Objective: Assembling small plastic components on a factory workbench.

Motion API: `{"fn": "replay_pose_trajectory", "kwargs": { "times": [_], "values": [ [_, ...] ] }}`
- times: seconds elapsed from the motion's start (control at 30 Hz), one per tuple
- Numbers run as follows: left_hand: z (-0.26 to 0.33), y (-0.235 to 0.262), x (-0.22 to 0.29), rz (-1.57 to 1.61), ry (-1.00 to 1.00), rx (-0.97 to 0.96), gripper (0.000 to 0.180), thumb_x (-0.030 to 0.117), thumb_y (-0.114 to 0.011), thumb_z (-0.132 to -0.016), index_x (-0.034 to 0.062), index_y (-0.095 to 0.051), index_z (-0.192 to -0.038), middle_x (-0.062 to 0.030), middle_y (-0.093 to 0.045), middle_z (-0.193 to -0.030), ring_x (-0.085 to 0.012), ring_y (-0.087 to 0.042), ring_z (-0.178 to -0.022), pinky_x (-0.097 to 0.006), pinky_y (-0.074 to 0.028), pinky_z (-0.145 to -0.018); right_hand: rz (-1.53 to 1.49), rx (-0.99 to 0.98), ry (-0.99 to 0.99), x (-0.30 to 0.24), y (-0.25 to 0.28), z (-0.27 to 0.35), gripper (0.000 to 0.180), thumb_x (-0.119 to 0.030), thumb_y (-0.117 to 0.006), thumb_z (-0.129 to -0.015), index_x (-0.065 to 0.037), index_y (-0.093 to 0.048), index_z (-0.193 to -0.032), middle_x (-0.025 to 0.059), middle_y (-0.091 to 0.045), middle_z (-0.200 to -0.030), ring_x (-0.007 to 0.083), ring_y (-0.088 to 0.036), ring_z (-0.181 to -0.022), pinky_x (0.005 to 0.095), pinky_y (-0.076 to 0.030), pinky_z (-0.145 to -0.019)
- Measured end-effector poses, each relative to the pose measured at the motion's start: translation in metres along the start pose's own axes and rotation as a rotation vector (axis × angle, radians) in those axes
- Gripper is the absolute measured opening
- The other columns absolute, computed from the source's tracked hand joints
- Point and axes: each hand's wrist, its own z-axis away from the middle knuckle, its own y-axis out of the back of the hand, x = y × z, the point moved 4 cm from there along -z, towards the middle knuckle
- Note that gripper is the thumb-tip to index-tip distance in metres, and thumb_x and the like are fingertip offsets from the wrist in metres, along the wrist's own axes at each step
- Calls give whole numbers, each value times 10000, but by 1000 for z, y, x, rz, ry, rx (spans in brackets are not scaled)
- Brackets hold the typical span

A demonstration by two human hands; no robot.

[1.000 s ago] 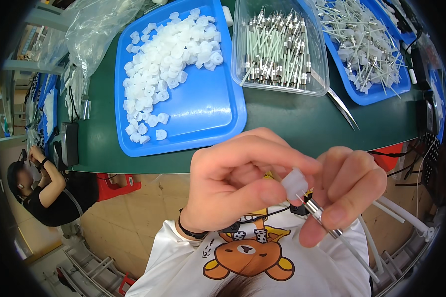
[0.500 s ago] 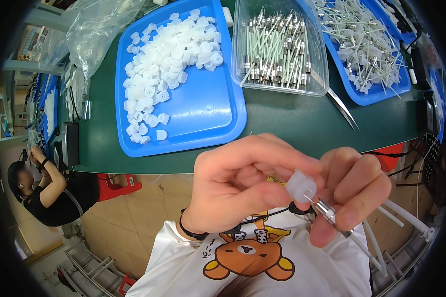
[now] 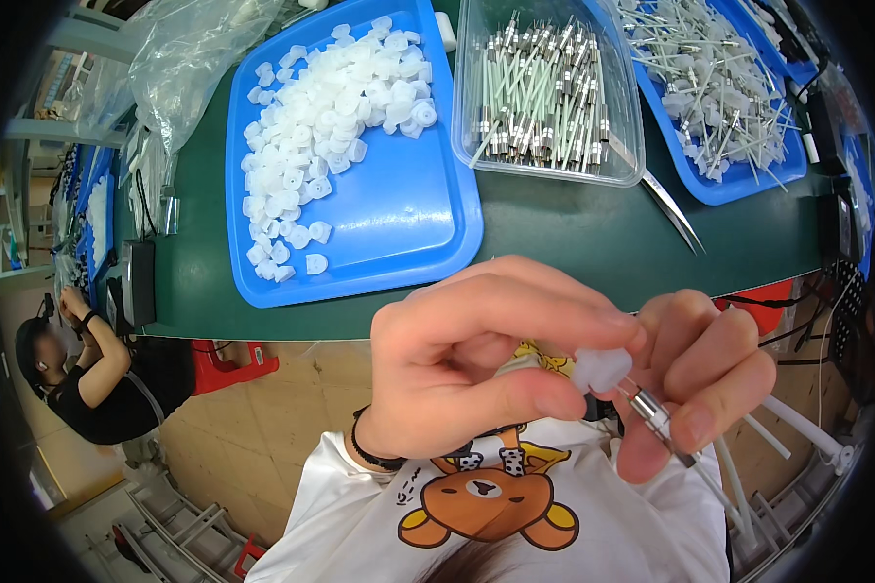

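Left hand (image 3: 433,374) pinches cap (image 3: 602,369); right hand (image 3: 700,364) grips metal part (image 3: 653,416). Hold wires (image 3: 628,387) in line with cap; light pressure, no bending.

White T-shirt (image 3: 335,510) with brown cartoon bear print (image 3: 486,508), black band (image 3: 367,454) on left wrist (image 3: 384,439)

The little cap (image 3: 601,369) is cloudy white. The metal tube (image 3: 651,414) is silver. The big tray (image 3: 389,214) is blue, the table (image 3: 554,228) dark green. The white shirt (image 3: 331,525) has a brown bear (image 3: 476,523).
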Motion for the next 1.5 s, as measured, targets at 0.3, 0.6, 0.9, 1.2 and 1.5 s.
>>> {"fn": "replay_pose_trajectory", "kwargs": {
  "times": [0.3,0.6,0.9,1.2,1.5],
  "values": [
    [2,1,-1,-31,43,25,354,275,-570,-779,-56,-497,-884,-189,-525,-765,-189,-551,-495,-272,-436,-454,-29,-60,-13,3,1,-4,351,-87,-782,-538,-119,-548,-798,-31,-388,-638,71,-333,-504,155,-321,-440],
    [4,0,-3,-4,64,26,222,117,-583,-768,-55,-483,-867,-207,-530,-791,-232,-575,-544,-282,-506,-474,-138,117,24,9,-3,2,326,-100,-771,-575,-120,-500,-756,-33,-398,-630,73,-321,-498,166,-318,-454],
    [4,-5,-4,81,100,88,269,158,-597,-763,-39,-466,-891,-208,-532,-797,-227,-578,-550,-287,-505,-508,-123,-6,57,10,1,4,316,-92,-757,-589,-108,-497,-769,-11,-411,-645,82,-371,-524,173,-366,-469],
    [5,-6,-1,-22,113,109,368,317,-502,-819,-44,-480,-889,-148,-505,-729,-193,-533,-477,-278,-457,-462,-187,-87,-54,9,1,2,314,-54,-740,-596,-69,-507,-805,15,-432,-690,119,-438,-569,203,-438,-517],
    [6,-3,2,-116,73,29,415,347,-441,-842,-61,-512,-874,-123,-490,-703,-177,-515,-457,-269,-414,-422,-143,-127,-110,5,0,1,332,-46,-749,-585,-69,-515,-820,7,-434,-694,82,-411,-532,196,-438,-545]
  ]
}}
